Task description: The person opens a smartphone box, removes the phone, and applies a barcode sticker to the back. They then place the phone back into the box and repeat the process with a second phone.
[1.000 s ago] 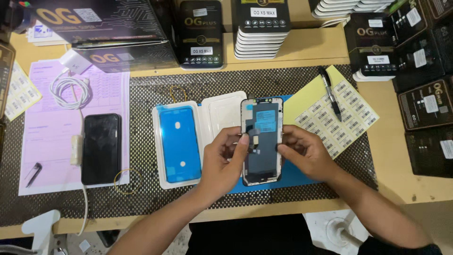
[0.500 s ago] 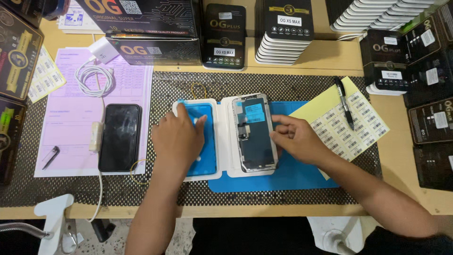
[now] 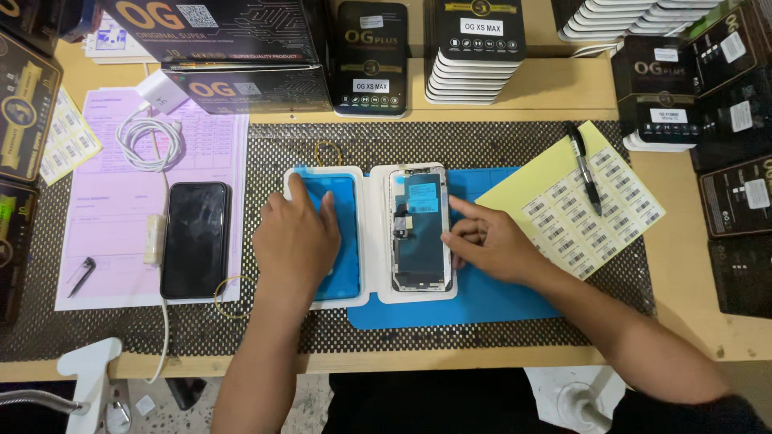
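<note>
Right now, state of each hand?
Left hand: open, flat, palm down on the blue film in the white tray; holds nothing.
Right hand: loosely curled, fingers at the screen part's right edge; no grip.

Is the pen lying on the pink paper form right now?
No, the pen lies on the yellow label sheet at the right, away from the pink form.
</note>
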